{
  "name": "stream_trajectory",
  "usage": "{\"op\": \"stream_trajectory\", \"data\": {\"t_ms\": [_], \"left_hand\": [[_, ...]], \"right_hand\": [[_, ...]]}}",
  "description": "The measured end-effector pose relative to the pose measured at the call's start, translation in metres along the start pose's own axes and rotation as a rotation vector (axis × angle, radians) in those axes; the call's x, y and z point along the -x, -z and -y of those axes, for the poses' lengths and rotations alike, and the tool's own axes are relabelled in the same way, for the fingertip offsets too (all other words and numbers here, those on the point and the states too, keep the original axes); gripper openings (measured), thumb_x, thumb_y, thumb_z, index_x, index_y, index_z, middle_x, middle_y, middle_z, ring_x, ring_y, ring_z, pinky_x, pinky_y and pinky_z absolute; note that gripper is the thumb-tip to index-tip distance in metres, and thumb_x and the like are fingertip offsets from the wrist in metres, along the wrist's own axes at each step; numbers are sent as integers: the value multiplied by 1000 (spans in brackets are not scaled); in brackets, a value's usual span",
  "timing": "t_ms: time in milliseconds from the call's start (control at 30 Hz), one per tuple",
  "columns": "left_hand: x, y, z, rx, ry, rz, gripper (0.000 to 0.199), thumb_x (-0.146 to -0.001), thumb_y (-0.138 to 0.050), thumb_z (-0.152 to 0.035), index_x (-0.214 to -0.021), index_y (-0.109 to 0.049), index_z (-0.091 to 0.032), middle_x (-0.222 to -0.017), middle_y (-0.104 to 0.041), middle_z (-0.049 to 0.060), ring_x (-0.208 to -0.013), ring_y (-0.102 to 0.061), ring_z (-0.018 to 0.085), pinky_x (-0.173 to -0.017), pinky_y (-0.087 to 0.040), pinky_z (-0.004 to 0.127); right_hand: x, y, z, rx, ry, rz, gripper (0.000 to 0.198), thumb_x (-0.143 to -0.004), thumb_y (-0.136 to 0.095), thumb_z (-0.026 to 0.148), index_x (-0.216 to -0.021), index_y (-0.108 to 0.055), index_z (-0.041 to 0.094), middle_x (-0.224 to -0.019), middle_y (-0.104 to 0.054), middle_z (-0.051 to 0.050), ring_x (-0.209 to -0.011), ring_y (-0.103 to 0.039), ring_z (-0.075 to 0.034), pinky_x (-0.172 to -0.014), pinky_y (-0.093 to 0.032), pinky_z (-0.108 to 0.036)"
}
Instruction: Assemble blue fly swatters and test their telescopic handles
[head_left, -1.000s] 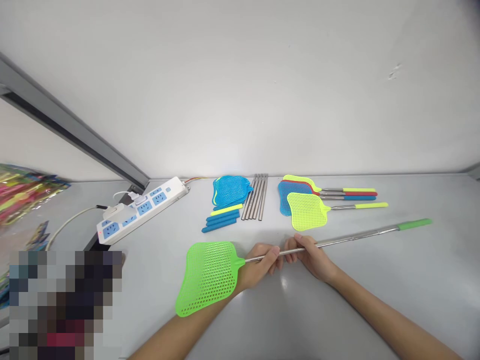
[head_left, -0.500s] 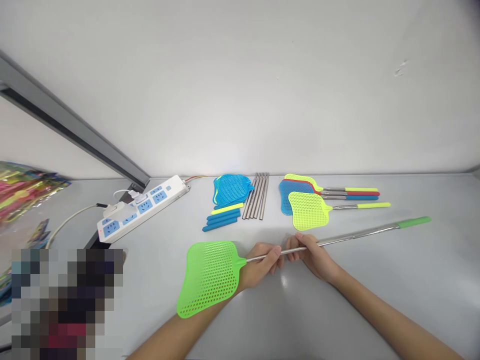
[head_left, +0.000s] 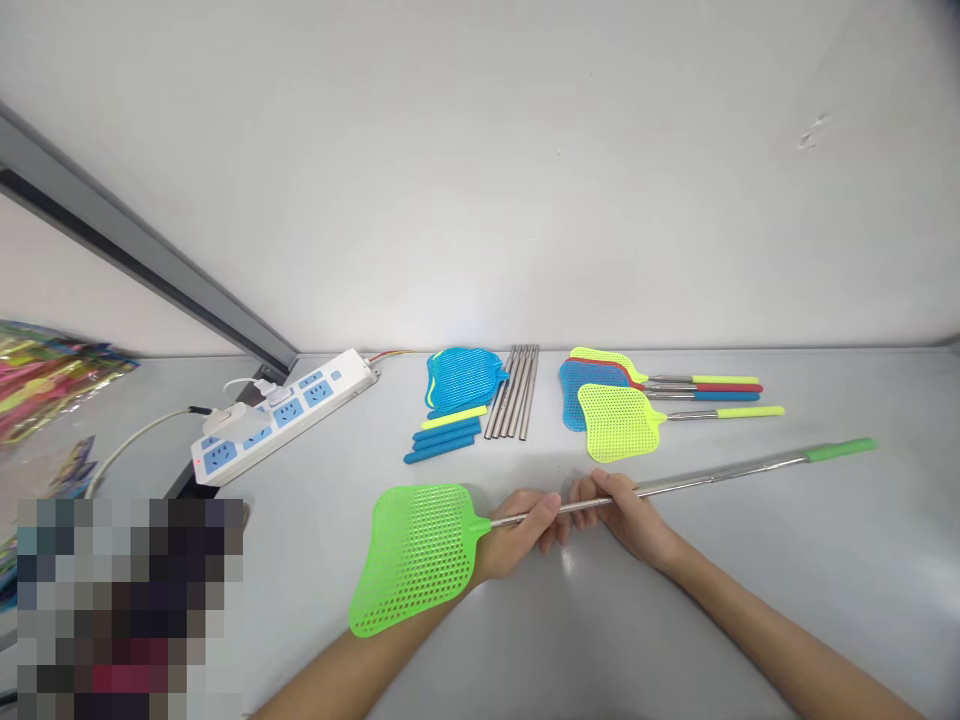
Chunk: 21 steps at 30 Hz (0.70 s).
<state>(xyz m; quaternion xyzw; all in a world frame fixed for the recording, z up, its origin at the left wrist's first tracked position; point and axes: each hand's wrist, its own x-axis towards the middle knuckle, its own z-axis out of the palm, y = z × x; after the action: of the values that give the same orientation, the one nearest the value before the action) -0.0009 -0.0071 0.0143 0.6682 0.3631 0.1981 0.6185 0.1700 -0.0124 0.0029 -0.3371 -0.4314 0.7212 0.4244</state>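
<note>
1. Left hand (head_left: 521, 532) is closed round the metal shaft (head_left: 720, 477) of a green swatter (head_left: 420, 555), its thumb laid along the top.
2. Right hand (head_left: 626, 515) grips the same shaft between thumb and curled fingers, just beside the left.
3. From where I stand, the swatter slants across the near part of the grey table (head_left: 750, 570), mesh end over the left forearm, green grip (head_left: 840, 450) out to the right.
4. Beyond the hands, yellow, red and blue swatters (head_left: 619, 423) lie grouped, handles pointing right.
5. Left of those sit slim metal tubes (head_left: 511, 392), then stacked blue mesh heads (head_left: 465, 378), with blue and yellow sleeves (head_left: 446, 437) in front.
6. Further left, a white power strip (head_left: 285, 420) lies at an angle.
</note>
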Motion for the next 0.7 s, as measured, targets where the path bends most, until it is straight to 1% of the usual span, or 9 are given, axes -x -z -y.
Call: {"op": "stream_trajectory", "data": {"t_ms": [100, 300, 400, 533, 600, 700], "left_hand": [[1, 0, 3, 37, -30, 23, 48, -87, -20, -41, -65, -52, -14, -57, -47, 0, -54, -44, 9, -59, -38, 23], [1, -1, 2, 4, -56, 50, 46, -88, -19, -40, -64, -50, -15, -60, -48, 0, -60, -46, 10, -67, -39, 24], [3, 0, -5, -14, -29, 48, 46, -88, -18, -39, -64, -50, -15, -59, -47, 0, -61, -46, 10, -69, -39, 24], [7, 1, -16, -63, 62, 11, 46, -89, -15, -36, -65, -50, -16, -58, -47, -1, -63, -46, 10, -72, -38, 23], [8, 1, -17, -92, 62, -3, 46, -89, -15, -34, -64, -49, -16, -58, -46, -1, -65, -46, 10, -73, -37, 22], [7, 0, -14, -117, 15, 33, 47, -88, -14, -35, -61, -48, -17, -54, -43, -1, -62, -45, 11, -70, -38, 22]], "right_hand": [[1, 0, -1, -2, 4, 47, 46, -85, -30, 38, -44, -43, 18, -53, -48, -4, -61, -49, -18, -63, -35, -33], [4, 0, -5, 19, 23, 72, 46, -86, -26, 37, -45, -39, 19, -54, -48, -4, -64, -49, -18, -64, -34, -33], [5, 0, -8, 48, 41, 80, 47, -86, -24, 37, -45, -37, 19, -53, -48, -4, -64, -49, -18, -64, -34, -33], [7, -1, -10, 107, 65, 87, 47, -86, -22, 40, -46, -36, 20, -54, -49, -4, -64, -49, -18, -64, -34, -32], [7, -2, -10, 113, 66, 97, 47, -87, -21, 39, -46, -35, 20, -53, -48, -4, -64, -49, -18, -64, -34, -32], [7, -4, -10, 104, 70, 105, 47, -87, -20, 38, -47, -36, 19, -51, -48, -3, -61, -50, -17, -63, -36, -32]]}}
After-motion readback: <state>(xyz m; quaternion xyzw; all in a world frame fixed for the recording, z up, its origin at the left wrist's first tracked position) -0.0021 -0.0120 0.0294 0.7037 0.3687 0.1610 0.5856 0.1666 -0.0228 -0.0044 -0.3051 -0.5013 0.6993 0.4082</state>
